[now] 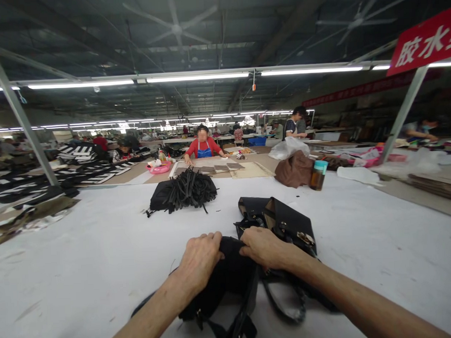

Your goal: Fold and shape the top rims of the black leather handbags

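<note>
A black handbag [229, 272] with straps hanging toward me is held up between my two hands. My left hand [202, 258] is closed over the bag's upper left edge, thumb against the near side. Its upper right edge is in the closed fingers of my right hand [263, 245]. Just behind my right hand lie more black handbags [292, 221], one bearing a gold-coloured metal piece. A black looped handle [285, 305] rests on the white table under my right forearm. Part of the held bag is hidden by my hands and left forearm.
On the white table [85, 277], a heap of black strips [189, 190] sits farther off. A brown cloth bundle [294, 169] and a brown jar with a turquoise lid [318, 175] stand at the back right. Across the table, a person in red [204, 147] handles flat pieces.
</note>
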Tool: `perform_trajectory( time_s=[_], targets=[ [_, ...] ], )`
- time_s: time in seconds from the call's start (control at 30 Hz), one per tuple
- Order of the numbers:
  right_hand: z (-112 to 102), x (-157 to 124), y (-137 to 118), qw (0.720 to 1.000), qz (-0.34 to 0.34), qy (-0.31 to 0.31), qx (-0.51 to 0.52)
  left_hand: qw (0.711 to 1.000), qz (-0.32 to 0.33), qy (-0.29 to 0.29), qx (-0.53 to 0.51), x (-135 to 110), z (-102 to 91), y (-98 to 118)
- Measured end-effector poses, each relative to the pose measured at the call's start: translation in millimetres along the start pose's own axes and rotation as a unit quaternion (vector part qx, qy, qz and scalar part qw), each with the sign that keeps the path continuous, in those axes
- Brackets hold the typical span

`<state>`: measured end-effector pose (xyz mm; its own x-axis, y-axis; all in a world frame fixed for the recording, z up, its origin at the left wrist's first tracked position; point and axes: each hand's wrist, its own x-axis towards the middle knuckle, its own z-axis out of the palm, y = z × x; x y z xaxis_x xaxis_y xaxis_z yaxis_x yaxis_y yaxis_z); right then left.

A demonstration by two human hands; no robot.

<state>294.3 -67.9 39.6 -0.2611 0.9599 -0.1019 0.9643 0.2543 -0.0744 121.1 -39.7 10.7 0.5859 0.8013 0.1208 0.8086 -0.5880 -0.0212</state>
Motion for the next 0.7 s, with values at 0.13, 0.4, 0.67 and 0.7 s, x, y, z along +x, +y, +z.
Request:
perform_trajectory(
  time_s=[0.13, 0.4, 0.67, 0.7],
  targets=[
    [6.1, 1.5, 2.5, 1.000, -0.005, 0.019, -0.004, 0.999, -0.052, 0.002, 0.016, 1.4, -1.1, 1.4],
    [6.7, 0.9, 1.6, 1.000, 0.006, 0.014, -0.002, 0.997, -0.073, -0.005, 0.015, 4.2, -3.0, 6.4],
    [7.2, 0.5, -8.7, 0.996, 0.076, 0.026, -0.029, 0.998, -0.057, -0.030, -0.017, 10.5, -8.2, 4.4],
    [7.0, 0.6, -11.5, 0.995, 0.083, 0.037, -0.036, 0.997, -0.055, -0.036, -0.027, 10.5, -9.2, 4.4]
  ],
)
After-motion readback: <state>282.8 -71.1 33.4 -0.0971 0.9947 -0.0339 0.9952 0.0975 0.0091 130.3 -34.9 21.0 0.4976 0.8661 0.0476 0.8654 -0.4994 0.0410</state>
